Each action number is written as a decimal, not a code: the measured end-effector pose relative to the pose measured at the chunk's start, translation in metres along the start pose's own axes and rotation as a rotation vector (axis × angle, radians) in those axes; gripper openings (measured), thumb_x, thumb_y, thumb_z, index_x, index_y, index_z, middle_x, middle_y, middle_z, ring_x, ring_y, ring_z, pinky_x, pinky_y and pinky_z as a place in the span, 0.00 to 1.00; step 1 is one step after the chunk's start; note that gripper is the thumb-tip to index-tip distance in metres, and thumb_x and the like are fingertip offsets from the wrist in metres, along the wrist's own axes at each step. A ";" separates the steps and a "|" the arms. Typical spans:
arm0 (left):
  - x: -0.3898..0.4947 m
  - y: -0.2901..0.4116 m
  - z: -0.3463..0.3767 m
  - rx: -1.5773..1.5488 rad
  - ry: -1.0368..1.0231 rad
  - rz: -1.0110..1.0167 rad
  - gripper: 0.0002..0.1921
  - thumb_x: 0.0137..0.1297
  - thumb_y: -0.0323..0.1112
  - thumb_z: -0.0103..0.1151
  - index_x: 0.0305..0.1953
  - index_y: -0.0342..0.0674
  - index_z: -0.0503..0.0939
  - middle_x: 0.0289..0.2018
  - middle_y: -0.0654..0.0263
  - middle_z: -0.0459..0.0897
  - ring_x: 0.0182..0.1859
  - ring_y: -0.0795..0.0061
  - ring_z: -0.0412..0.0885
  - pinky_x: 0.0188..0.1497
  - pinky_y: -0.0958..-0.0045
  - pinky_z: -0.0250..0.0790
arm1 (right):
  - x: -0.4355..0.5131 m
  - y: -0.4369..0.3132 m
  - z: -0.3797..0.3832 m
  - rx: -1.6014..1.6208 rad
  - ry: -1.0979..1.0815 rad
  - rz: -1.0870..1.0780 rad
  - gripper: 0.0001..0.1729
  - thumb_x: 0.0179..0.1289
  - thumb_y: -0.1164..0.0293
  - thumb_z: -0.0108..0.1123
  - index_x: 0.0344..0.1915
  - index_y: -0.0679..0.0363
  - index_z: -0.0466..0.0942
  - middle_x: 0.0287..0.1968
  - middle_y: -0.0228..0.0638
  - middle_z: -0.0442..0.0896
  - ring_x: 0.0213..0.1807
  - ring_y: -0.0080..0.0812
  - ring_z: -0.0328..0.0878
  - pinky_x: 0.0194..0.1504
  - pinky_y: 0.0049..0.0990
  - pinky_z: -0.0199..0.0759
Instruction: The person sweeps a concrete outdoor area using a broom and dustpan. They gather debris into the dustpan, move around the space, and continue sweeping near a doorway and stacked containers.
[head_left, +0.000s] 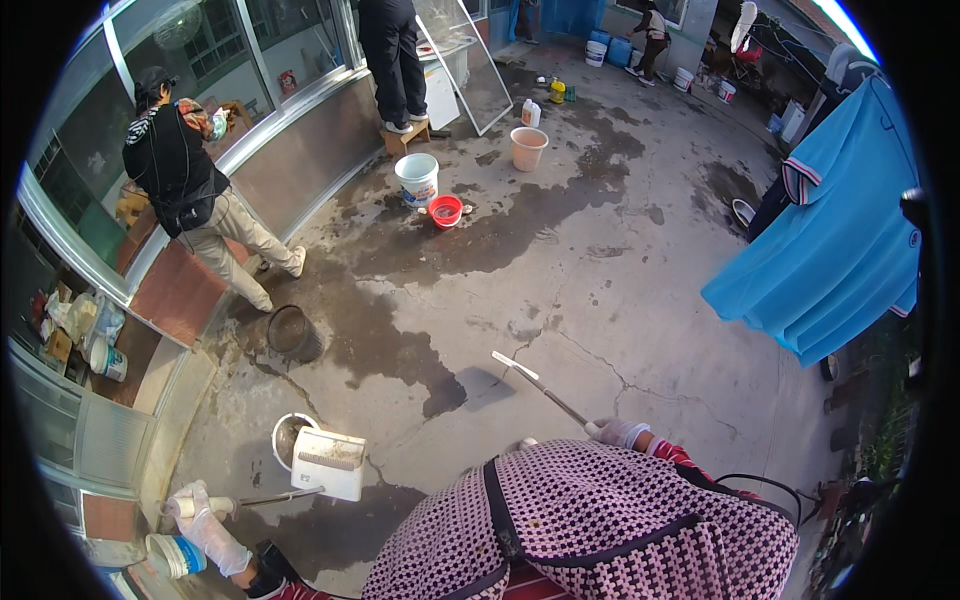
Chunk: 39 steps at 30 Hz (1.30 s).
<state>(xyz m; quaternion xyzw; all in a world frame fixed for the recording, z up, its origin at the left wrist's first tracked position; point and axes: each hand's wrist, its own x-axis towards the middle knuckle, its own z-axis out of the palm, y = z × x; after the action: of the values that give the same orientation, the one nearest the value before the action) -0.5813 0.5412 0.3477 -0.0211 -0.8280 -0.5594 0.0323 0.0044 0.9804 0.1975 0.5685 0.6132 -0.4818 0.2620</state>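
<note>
My left hand (204, 517), in a clear plastic glove, grips the pale handle of a long-handled dustpan (330, 461). The dustpan's white pan partly covers a round container with a white rim (274, 442); whether they touch, I cannot tell. In my gloved right hand (619, 433) is a metal pole (555, 399) ending in a narrow white head (514, 365), perhaps a broom or squeegee. Its head appears just above the concrete, with a shadow beside it. My checked pink-and-black apron (585, 495) covers the lower middle of the view.
A dark wastebasket (294, 335) stands near a person (180, 157) at the windows. Another person (390, 60) stands on a wooden stool (405, 138). A white bucket (417, 180), red pail (446, 212) and pink bucket (529, 148) stand beyond. A blue shirt (832, 217) hangs right.
</note>
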 end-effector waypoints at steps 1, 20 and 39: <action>-0.006 0.003 0.011 0.036 0.021 -0.081 0.05 0.66 0.26 0.63 0.39 0.37 0.76 0.36 0.68 0.77 0.38 0.78 0.74 0.43 0.74 0.70 | 0.009 -0.008 -0.006 0.043 0.045 -0.022 0.29 0.59 0.65 0.70 0.60 0.63 0.77 0.42 0.38 0.85 0.37 0.34 0.83 0.40 0.34 0.78; -0.147 -0.096 0.260 -0.244 -0.268 -0.209 0.11 0.66 0.33 0.68 0.41 0.35 0.77 0.35 0.62 0.82 0.30 0.75 0.83 0.27 0.81 0.72 | 0.122 0.045 0.032 0.603 0.001 -0.025 0.31 0.62 0.76 0.66 0.65 0.63 0.70 0.32 0.32 0.78 0.26 0.26 0.76 0.25 0.26 0.74; -0.301 -0.260 0.614 -0.232 -0.689 -0.277 0.10 0.65 0.29 0.68 0.45 0.38 0.81 0.45 0.65 0.82 0.45 0.76 0.81 0.49 0.72 0.78 | 0.103 0.292 -0.016 1.161 0.221 0.289 0.28 0.66 0.78 0.60 0.66 0.64 0.68 0.33 0.32 0.77 0.25 0.25 0.76 0.24 0.24 0.73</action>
<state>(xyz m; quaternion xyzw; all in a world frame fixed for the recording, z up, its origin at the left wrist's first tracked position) -0.3180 1.0142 -0.1442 -0.0993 -0.7164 -0.6086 -0.3263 0.2632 1.0085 0.0287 0.7426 0.1905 -0.6352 -0.0934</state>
